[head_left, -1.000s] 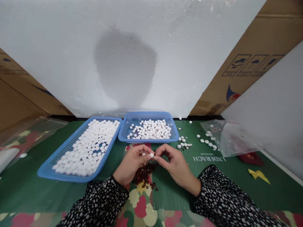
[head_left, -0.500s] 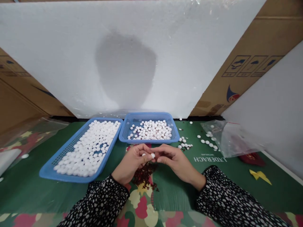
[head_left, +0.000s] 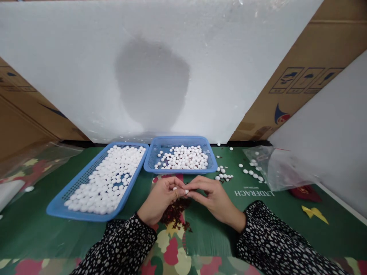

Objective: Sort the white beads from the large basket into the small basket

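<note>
My left hand [head_left: 162,198] is closed, its fingers pinching small white balls [head_left: 186,192]; one shows at the fingertips and another sits further in against the palm. From the other side my right hand [head_left: 213,194] meets it, thumb and forefinger pinched at the same outer ball. Whether the right fingers also hold a tiny dark piece cannot be seen. Under both hands lies a heap of small dark red pieces [head_left: 173,217], partly hidden by the left hand.
A long blue basket [head_left: 57,206] full of white balls stands at left, touching a smaller blue basket [head_left: 180,172] with more. Loose white balls [head_left: 223,170] lie at right, near a clear plastic bag [head_left: 282,168] and a yellow scrap [head_left: 314,213]. A white board [head_left: 223,68] stands behind.
My right thumb and forefinger have moved in and closed on the outer white ball at the left fingertips. The baskets and loose balls stay put.
</note>
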### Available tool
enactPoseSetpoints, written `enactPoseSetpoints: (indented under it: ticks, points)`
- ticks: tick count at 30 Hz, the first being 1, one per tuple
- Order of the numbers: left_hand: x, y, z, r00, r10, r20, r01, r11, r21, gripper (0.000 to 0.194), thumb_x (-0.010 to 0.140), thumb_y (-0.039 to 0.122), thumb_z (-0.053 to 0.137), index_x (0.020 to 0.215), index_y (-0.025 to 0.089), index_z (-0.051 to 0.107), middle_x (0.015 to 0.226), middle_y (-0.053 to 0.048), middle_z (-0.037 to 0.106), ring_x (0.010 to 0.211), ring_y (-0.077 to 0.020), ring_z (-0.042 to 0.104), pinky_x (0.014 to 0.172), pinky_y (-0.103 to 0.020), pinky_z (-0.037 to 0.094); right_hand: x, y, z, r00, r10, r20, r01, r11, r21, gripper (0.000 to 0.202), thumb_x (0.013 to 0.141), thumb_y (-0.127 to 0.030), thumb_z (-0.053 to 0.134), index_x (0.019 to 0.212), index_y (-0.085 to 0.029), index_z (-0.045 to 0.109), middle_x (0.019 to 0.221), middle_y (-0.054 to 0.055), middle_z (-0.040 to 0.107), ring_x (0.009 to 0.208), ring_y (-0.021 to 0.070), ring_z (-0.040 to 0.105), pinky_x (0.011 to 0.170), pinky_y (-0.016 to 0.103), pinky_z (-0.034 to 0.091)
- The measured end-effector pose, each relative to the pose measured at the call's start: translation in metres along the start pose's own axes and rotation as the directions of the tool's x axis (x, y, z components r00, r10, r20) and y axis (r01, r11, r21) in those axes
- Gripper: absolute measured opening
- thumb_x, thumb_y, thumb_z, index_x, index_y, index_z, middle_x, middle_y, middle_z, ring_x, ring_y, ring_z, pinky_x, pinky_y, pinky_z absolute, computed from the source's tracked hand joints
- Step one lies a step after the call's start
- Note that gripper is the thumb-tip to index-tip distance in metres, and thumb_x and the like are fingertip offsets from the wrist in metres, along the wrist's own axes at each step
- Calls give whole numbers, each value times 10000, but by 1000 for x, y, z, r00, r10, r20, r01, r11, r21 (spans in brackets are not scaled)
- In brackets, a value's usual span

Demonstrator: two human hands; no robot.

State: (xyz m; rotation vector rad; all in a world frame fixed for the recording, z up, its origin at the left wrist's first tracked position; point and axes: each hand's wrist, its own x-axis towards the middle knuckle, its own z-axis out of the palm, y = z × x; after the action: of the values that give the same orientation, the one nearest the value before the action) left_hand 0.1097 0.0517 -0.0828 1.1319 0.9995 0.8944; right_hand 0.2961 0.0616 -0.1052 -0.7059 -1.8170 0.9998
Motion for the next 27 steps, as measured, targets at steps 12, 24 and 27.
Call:
enactPoseSetpoints:
  ticks: [12, 24, 27]
  points:
    - [1, -3, 3, 993, -115, 35, 119, 984, -135, 324, 780, 414, 728, 821, 133, 571, 641, 18, 577, 463, -38, 281, 453, -215, 112, 0, 3, -2, 997, 79, 26, -81, 993, 84, 182, 972, -339, 632, 1128, -299, 714, 874, 14, 651, 764, 176, 597, 697, 306, 491]
    - [0, 0, 4, 994, -109, -8, 107, 986, -128, 355, 861, 475, 617, 779, 147, 507, 676, 13, 535, 503, -46, 302, 458, -226, 122, 2, 4, 3, 966, 241, 92, -257, 879, 402, 165, 926, -330, 655, 1050, -227, 690, 855, 19, 684, 788, 177, 647, 770, 329, 541]
    - [-2, 4, 3, 988, -153, -15, 148, 971, -189, 225, 863, 353, 622, 834, 147, 536, 730, 10, 511, 544, -59, 318, 467, -224, 152, 2, 1, -1, 965, 252, 66, -260, 908, 329, 174, 919, -359, 653, 1031, -228, 680, 840, 21, 682, 759, 179, 651, 740, 327, 550]
